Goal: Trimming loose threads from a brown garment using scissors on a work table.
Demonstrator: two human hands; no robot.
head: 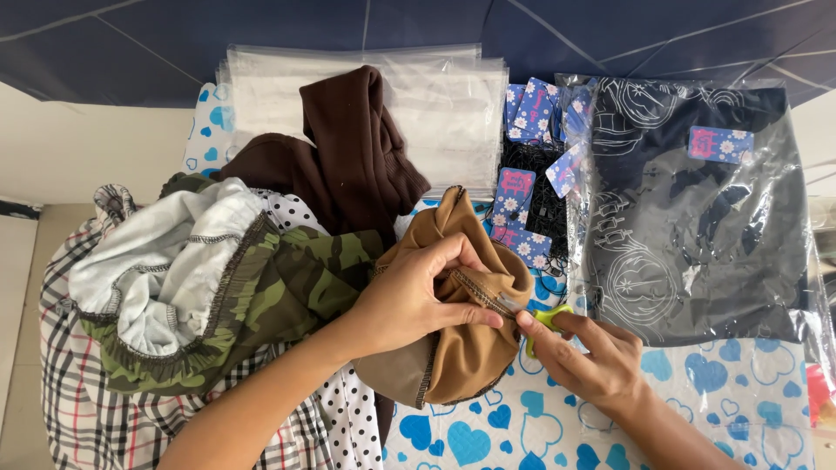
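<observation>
A heart-printed cloth [697,392] covers the surface, bearing a bagged dark garment [697,200], clear bags [435,96], and piled clothes [218,278]. At centre lies a tan garment [470,348]; the left hand [409,300] pinches its stitched edge, fingers together. The right hand [592,357] has its fingers clamped on small green snips [544,322] touching that edge.

We see a tan, bunched fabric garment with dark stitched seams [461,339], crumpled at the near centre, its hem turned up. Small snips with yellow-green handles [542,320] touch that hem from the right.
</observation>
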